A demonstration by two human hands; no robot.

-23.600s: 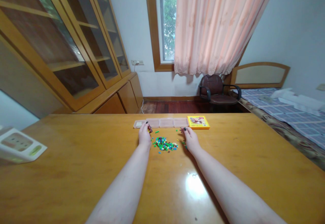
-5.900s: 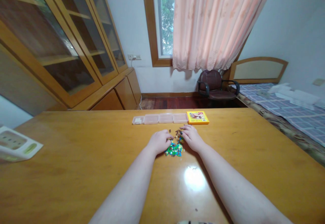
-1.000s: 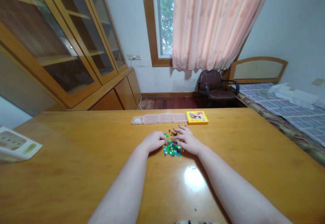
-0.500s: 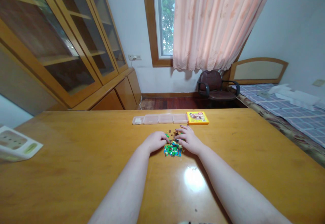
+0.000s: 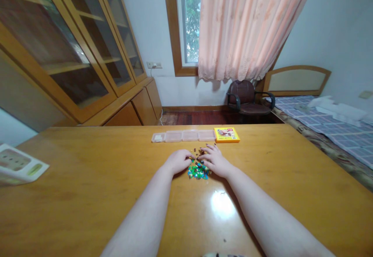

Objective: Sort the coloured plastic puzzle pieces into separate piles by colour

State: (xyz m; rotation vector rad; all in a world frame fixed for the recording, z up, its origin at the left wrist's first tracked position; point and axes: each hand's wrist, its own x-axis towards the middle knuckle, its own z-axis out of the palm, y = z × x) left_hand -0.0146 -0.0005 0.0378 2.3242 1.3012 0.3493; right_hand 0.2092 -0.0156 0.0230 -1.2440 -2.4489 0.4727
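Observation:
A pile of small plastic building bricks, green, blue, white and brown, lies on the wooden table between my hands. My left hand rests at the pile's left edge, its fingers bent inward; whether anything is between them is too small to make out. My right hand lies palm down at the right edge with its fingers spread over brown pieces. A few loose brown bricks sit just beyond the pile, partly covered by my right fingers.
Beyond the bricks stands a row of clear plastic trays, with a yellow box at its right end. A white box with a window is at the table's left edge. A chair and a bed are past the table.
My right hand's fingers have shifted slightly left, toward my left hand's fingertips. My left hand has barely moved, and the trays and yellow box stay in place.

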